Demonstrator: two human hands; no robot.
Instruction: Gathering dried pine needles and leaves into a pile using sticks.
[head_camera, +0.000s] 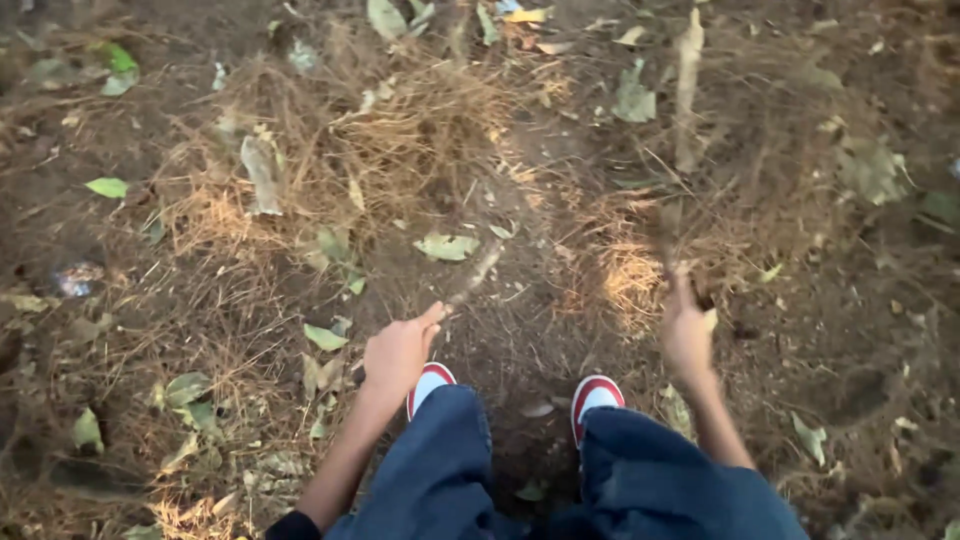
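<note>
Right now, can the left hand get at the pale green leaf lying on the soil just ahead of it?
Probably yes: the left hand, closed on a thin stick, has only open soil between it and the leaf.

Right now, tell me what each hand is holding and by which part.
The left hand grips a thin stick by its near end. The right hand grips another stick at its lower end, blurred.

We note soft, dim, warm daylight with no hard shadows or glare, motion blur smearing the right hand (687, 335) and its stick (668, 235), and the dry grass (400, 140) and frame edges slightly soft.
</note>
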